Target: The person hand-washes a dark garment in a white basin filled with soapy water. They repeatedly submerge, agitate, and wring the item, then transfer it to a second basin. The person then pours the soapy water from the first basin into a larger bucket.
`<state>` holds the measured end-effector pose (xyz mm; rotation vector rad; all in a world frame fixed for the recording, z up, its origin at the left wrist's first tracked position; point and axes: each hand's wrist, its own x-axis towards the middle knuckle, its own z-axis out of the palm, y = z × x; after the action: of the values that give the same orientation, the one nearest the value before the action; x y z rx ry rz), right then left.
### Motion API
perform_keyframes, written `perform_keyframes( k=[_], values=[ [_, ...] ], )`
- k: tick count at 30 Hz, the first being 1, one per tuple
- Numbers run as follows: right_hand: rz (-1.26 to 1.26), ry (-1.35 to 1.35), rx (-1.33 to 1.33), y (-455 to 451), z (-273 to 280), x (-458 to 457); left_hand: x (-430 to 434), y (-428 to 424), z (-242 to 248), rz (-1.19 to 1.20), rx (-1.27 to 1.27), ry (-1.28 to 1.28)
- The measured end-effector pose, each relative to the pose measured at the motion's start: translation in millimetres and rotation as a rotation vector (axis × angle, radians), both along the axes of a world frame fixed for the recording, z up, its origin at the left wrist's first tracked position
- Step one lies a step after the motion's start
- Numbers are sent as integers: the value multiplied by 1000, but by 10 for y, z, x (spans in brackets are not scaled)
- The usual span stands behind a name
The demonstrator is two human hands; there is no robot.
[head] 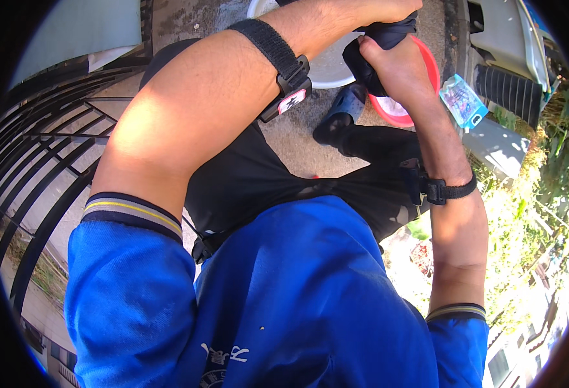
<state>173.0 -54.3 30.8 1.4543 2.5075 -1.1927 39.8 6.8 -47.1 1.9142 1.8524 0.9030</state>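
Observation:
A bundle of black cloth [366, 65] is gripped by both hands near the top of the view. My left hand [386, 10] holds its upper part, partly cut off by the picture's top edge. Just below, my right hand [403, 70] is closed around the lower part, thumb across the fabric. The cloth hangs over the gap between a white basin [333, 83] and a red basin [429, 60]. Something whitish shows in the red basin; whether it is suds or water, I cannot tell.
A blue refill pouch [464, 102] lies right of the red basin. My foot in a blue clog [350, 104] stands on the concrete floor [304, 155] close to both basins. Black metal railing [51, 145] curves along the left. Grey plastic housing [507, 39] and plants [517, 218] are on the right.

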Motion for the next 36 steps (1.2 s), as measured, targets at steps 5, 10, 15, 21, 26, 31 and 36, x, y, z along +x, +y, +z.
perform_keyframes(
  k=[5,10,15,21,26,31,36],
  values=[
    [-84,211,-267,50,132,-29,-68,-257,373,176,-341,-906],
    [-202,305,-576,140,361,-16,-103,-524,733,215,-287,-1315],
    [-311,850,-1026,135,485,228,-151,-507,882,148,-296,-1615],
    [-212,927,-1236,-36,380,352,-72,-628,1126,225,-195,-1428],
    [-184,554,-720,155,595,270,-67,-605,909,319,-188,-1232],
    [-117,139,-276,93,557,-43,-18,-348,577,300,-106,-656],
    [-199,210,-212,-108,489,-184,-233,-316,578,127,-299,-252]
  ],
)
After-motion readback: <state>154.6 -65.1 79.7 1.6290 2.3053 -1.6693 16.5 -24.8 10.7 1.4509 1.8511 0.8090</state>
